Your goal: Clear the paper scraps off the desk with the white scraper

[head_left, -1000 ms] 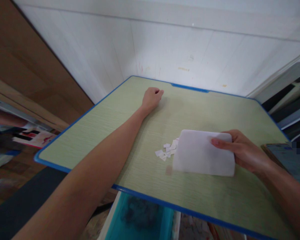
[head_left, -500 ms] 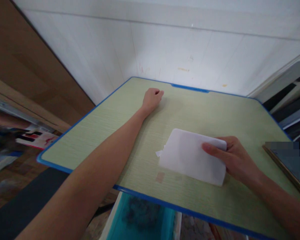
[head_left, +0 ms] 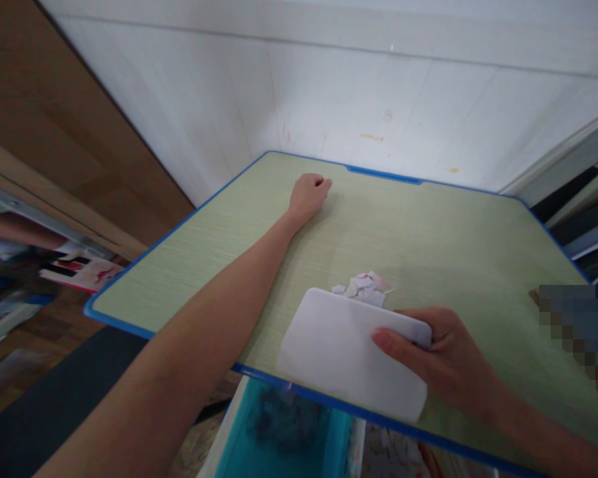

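Note:
In my right hand (head_left: 443, 358) I grip a flat white plastic scraper (head_left: 349, 352) with rounded corners, thumb on its near face. The scraper is tilted close to the table's front edge, and its lower side overlaps the blue rim in view. Just beyond its upper edge lies a small heap of torn paper scraps (head_left: 363, 287), some with pink or red marks. My left hand (head_left: 309, 194) rests as a loose fist on the far part of the table, with nothing visible in it; its forearm lies across the left side.
The folding table (head_left: 458, 245) has a pale green top and blue rim, against a white wall (head_left: 329, 93). Below the front edge stands a turquoise bin (head_left: 289, 431) with dark contents. A pixelated object (head_left: 578, 325) lies at right. Cardboard (head_left: 90, 99) stands left.
My right hand has brought the scraper nearer to the front edge and a little left. The heap of paper scraps, mostly hidden before, now shows behind it. My left hand stays in place.

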`<state>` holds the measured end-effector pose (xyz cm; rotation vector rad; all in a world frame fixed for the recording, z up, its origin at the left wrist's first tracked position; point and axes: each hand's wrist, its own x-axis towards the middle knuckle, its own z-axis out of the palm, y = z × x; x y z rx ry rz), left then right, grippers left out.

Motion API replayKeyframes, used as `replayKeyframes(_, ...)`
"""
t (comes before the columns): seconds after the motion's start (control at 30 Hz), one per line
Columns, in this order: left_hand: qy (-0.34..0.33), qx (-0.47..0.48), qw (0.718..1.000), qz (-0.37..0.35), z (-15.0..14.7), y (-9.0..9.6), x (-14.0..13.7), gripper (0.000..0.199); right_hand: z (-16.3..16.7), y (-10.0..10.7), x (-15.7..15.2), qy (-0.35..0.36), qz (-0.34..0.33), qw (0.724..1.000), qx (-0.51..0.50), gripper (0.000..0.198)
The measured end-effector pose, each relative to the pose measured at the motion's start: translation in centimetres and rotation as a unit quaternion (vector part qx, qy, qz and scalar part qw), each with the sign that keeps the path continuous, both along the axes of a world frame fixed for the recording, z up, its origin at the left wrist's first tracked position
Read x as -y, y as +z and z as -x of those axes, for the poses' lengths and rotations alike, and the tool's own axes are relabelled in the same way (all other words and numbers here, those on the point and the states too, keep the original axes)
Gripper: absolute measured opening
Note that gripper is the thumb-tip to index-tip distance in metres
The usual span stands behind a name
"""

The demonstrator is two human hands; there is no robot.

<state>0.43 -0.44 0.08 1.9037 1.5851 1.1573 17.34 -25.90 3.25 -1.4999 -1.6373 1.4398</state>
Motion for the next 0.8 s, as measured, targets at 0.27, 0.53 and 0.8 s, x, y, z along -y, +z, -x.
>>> replayKeyframes(0.27,0.008,-0.011,1.0,0.009,0.0,0.1,0.2,0.033,0.3,0.5,0.3,0.047,-0.1,0.994,0.023,0.052)
replayKeyframes(0.53,0.004,-0.016,1.0,0.006,0.0,-0.1,-0.2,0.035,-1.0,0.5,0.4,0.038,-0.027,0.994,-0.1,0.046)
replayKeyframes(0.8,0.001,-0.009,1.0,-0.002,0.0,-0.2,-0.1,0.035,-8.4,1.9,-3.7,-0.301,-0.172,0.934,-0.088,0.041)
